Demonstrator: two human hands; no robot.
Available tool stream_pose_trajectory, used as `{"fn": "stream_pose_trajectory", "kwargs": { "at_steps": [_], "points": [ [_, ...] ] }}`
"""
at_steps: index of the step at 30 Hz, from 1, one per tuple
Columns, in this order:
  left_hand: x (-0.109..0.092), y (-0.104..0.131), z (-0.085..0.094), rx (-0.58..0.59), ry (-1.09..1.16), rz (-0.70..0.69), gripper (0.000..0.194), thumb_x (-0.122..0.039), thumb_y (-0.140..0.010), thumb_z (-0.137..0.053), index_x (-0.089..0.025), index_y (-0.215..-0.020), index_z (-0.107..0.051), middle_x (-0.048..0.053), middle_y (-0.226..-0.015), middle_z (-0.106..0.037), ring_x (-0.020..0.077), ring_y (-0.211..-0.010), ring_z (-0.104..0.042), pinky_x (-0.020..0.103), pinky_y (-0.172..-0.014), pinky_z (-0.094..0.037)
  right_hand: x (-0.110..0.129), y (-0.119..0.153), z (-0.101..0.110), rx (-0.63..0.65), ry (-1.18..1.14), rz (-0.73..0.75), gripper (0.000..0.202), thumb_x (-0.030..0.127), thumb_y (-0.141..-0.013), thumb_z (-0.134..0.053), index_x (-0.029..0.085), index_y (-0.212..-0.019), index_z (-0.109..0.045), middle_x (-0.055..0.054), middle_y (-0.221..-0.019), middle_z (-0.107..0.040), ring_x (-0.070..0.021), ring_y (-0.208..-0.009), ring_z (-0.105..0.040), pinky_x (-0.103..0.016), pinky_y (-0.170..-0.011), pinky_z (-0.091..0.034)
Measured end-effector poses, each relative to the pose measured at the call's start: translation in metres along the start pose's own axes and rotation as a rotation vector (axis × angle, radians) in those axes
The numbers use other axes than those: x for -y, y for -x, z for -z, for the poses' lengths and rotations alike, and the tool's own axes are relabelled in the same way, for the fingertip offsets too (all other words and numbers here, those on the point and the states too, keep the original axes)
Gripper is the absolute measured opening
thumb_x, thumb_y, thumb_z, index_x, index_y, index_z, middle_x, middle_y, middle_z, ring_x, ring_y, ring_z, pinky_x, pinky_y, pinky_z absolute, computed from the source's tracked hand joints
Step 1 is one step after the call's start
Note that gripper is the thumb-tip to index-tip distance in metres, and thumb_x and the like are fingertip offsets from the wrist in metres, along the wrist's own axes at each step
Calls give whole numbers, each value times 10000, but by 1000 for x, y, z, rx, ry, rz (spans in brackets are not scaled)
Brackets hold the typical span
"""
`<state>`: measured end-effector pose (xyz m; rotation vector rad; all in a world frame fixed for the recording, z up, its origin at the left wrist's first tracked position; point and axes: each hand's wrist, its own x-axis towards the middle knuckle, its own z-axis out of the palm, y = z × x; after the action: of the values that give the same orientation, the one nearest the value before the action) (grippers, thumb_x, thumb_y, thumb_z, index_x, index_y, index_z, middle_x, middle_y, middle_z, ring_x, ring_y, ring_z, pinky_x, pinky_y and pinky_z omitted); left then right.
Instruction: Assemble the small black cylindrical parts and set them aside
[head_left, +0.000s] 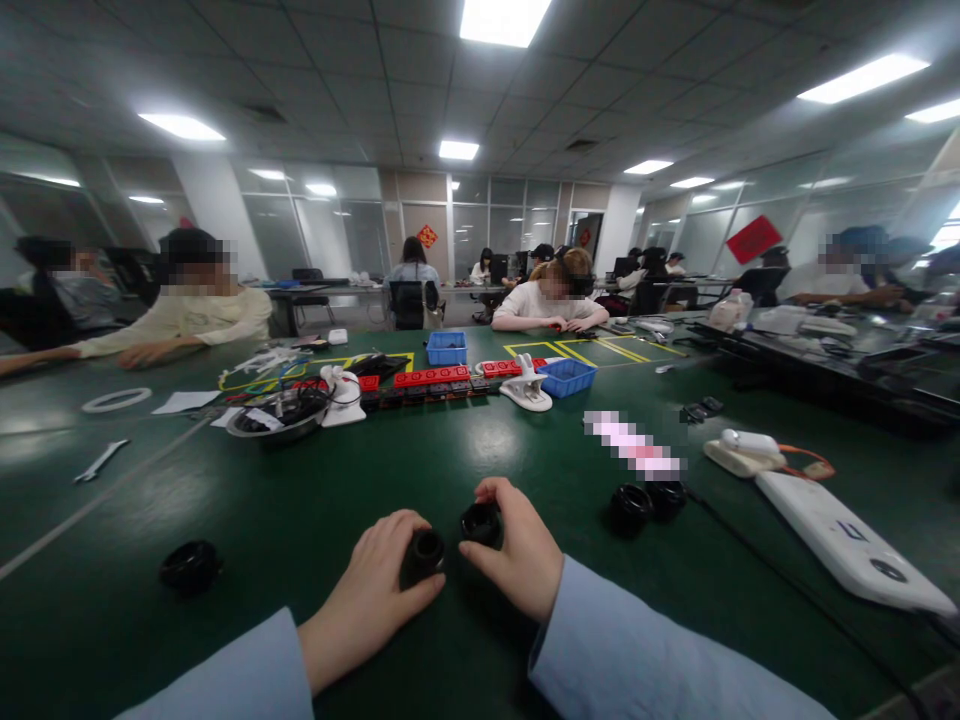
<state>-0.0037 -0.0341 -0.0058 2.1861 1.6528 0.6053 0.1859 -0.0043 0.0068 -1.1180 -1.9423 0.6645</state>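
Handling two pieces at once. Gripping black cylinder (pixel 428 546) in left hand (pixel 367 590), thumb and fingers curled round, narrow hold; clasping black ring (pixel 480 524) in right hand (pixel 523 550), likewise narrow. Held near each other, lower centre of frame, not touching. Can't tell if lifted off green table (pixel 300 640). For any shift from here, would likely need even finger pressure, rims kept apart.
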Motion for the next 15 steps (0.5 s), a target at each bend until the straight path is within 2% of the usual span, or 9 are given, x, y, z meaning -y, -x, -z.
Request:
{"fn": "stream_pose_trajectory", "kwargs": {
  "at_steps": [3, 7, 9, 11, 15],
  "points": [
    [5, 1, -4, -2, 52, -14, 510, -330, -748, -579, -194, -1207, -402, 111, -1295, -429, 293, -1203, -367, 483, -1007, -289, -1, 0, 1, 45, 93, 5, 467, 52, -598, -589, 163, -1031, -452, -54, -979, -522, -199, -943, -479, -347, -842, -390],
    [10, 2, -8, 8, 63, -37, 664, -421, -773, -555, -180, -1332, -290, 133, -1388, -348, 304, -1270, -308, 498, -1036, -271, -3, 2, 1, 254, 234, -25, 466, 75, -600, -598, 157, -1044, -482, -68, -1003, -546, -216, -954, -486, -348, -844, -386],
    [12, 3, -9, 16, 41, -59, 705, -462, -772, -553, -171, -1351, -276, 139, -1402, -334, 309, -1282, -292, 507, -1041, -259, -5, 2, 0, 323, 276, -25, 455, 118, -600, -638, 159, -1033, -508, -72, -1006, -558, -233, -952, -487, -363, -835, -386],
    [14, 2, -10, 23, 20, -65, 729, -490, -766, -557, -168, -1357, -277, 145, -1410, -323, 316, -1289, -278, 524, -1038, -251, -5, 3, 0, 336, 287, -21, 468, 150, -594, -670, 161, -1038, -523, -76, -1016, -564, -247, -956, -483, -376, -830, -384],
    [13, 1, -10, -4, 18, -57, 640, -447, -772, -567, -208, -1325, -349, 114, -1391, -370, 306, -1287, -293, 532, -1028, -268, -3, 2, 1, 360, 338, -3, 493, 179, -615, -675, 152, -1083, -523, -88, -1051, -562, -252, -976, -473, -380, -849, -375]
  ]
}}
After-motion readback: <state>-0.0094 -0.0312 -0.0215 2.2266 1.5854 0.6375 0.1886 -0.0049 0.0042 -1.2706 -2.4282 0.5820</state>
